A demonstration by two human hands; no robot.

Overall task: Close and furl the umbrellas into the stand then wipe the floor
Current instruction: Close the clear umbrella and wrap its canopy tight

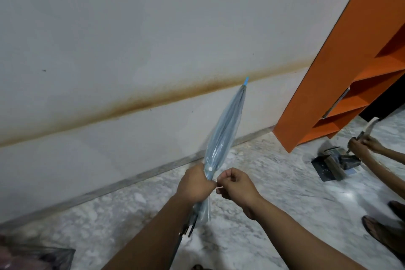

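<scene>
A furled translucent blue umbrella (225, 125) points up and away from me, its light blue tip near the stained wall. My left hand (195, 184) grips the gathered canopy near its lower end, just under a white snap button. My right hand (235, 184) is right beside it and pinches a thin white strap coming off the canopy. The umbrella's dark shaft and ribs show below my left forearm. No umbrella stand is in view.
Marble floor (274, 186) lies below, with a white wall carrying a brown stain behind. An orange shelf unit (341, 76) stands at right. Another person's hands (363, 144) hold an object beside a grey stand-like thing (333, 164); their sandalled feet are at far right. A dark plastic bag (43, 258) sits bottom left.
</scene>
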